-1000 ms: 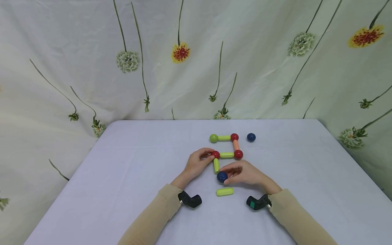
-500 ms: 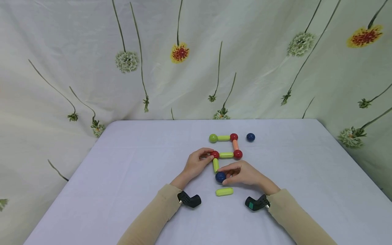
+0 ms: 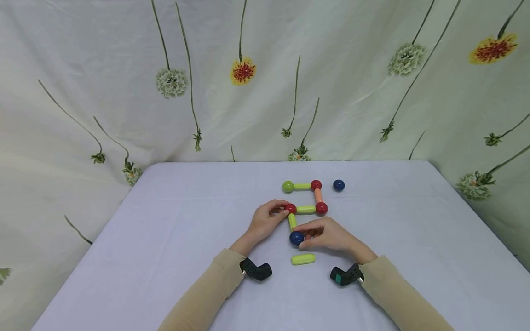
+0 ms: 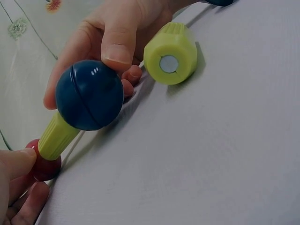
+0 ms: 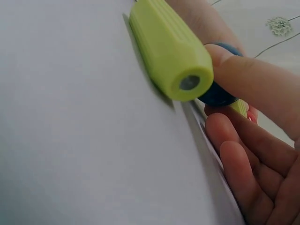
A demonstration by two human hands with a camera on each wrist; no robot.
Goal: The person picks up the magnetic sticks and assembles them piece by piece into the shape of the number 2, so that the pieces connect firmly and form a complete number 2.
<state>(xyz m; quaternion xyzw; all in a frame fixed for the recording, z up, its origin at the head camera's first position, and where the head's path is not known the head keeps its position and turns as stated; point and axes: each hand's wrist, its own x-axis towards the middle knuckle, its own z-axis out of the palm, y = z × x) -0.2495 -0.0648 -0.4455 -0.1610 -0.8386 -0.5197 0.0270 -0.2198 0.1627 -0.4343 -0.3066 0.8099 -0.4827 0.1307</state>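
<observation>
On the table lies a chain of balls and magnetic rods. My left hand (image 3: pixel 266 222) pinches the red ball (image 3: pixel 291 209) at its near left corner. A yellow-green rod (image 3: pixel 292 221) runs from that ball toward me. At the rod's near end my right hand (image 3: pixel 328 233) pinches a dark blue ball (image 3: pixel 296 238) between thumb and fingers; in the left wrist view the blue ball (image 4: pixel 89 95) meets the rod's end. A loose yellow-green rod (image 3: pixel 303 259) lies just nearer to me, its metal tip showing in the right wrist view.
Farther along the chain come another yellow-green rod (image 3: pixel 306 210), a red ball (image 3: pixel 321 208), an orange rod (image 3: pixel 318 196), a second red ball (image 3: pixel 316 185) and a green ball (image 3: pixel 288 186). A separate blue ball (image 3: pixel 338 185) sits at the back right. Behind the table (image 3: pixel 186 207) hangs a flowered cloth.
My right hand has shifted slightly left with the blue ball, bringing it up against the near end of the rod. The left hand has stayed on the red ball.
</observation>
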